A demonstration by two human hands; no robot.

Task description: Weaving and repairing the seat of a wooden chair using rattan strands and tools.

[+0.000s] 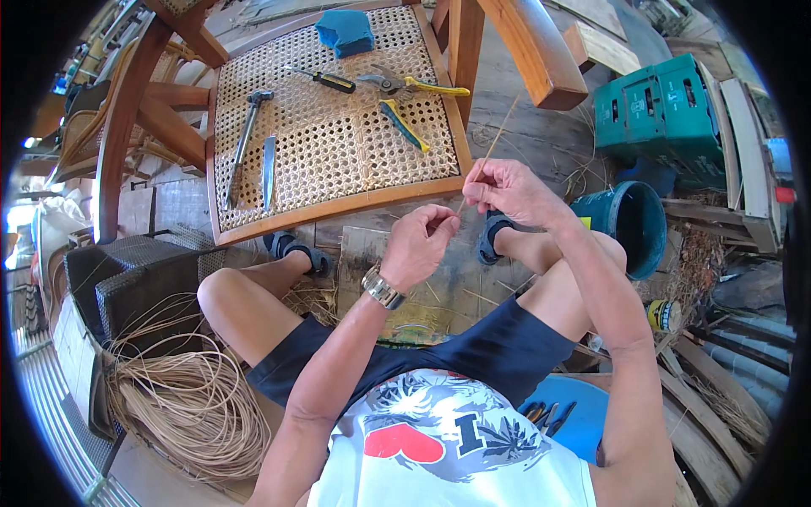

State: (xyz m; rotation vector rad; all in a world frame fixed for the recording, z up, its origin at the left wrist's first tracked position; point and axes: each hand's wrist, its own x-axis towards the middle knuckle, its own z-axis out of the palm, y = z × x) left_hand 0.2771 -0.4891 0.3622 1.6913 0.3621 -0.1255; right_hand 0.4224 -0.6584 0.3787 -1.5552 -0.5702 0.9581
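A thin tan rattan strand (498,135) slants upward from between my hands, just past the near right corner of a wooden chair seat (338,199). My right hand (519,196) pinches it between thumb and fingers. Lower down, my left hand (418,245), with a metal watch on the wrist, is closed with its fingertips at the strand's lower end. On the seat's woven cane panel (321,144) lie a hammer (245,152), a narrow metal blade (269,173), a screwdriver (325,79), yellow-and-green-handled pruning shears (404,125) and a blue block (345,34).
A large coil of rattan strands (186,414) lies to my left. At right stand a green bottle crate (655,114), a dark teal bucket (642,228) and a small yellow can (664,316). Behind my right elbow is a blue basin (562,390) with tools. The chair's armrest (541,59) juts out.
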